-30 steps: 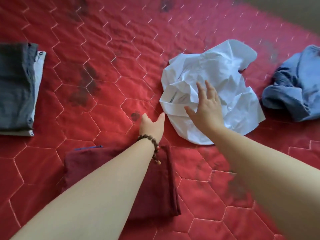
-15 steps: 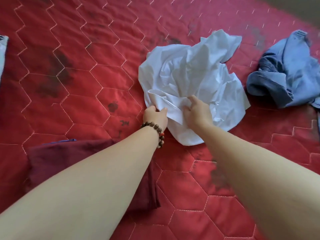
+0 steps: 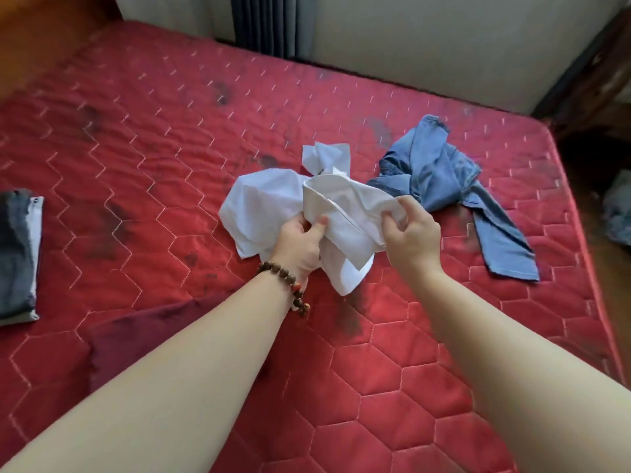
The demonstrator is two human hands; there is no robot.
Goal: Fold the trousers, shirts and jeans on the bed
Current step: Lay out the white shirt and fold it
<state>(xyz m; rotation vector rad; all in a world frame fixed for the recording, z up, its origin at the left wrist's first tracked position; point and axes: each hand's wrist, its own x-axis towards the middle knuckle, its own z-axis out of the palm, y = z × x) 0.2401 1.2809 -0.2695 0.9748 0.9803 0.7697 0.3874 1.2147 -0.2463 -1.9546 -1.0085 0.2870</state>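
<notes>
Left hand [image 3: 300, 245], beaded bracelet [image 3: 286, 281] at the wrist, curled round a bunch of crumpled white shirt [image 3: 273, 199], thumb pressed into the cloth; right hand [image 3: 411, 233] pinching the stiff folded band of the same shirt near its far end, fingers bent over the edge. Shirt partly lifted, the rest in soft creased heaps on the red quilted bed [image 3: 136, 172] with its stitched hexagons and dark smudges. Just beyond, rumpled blue jeans [image 3: 440, 175], one leg trailing flat; dark red folded cloth [image 3: 143, 336] under the left forearm; grey folded pile [image 3: 17, 254] far left.
</notes>
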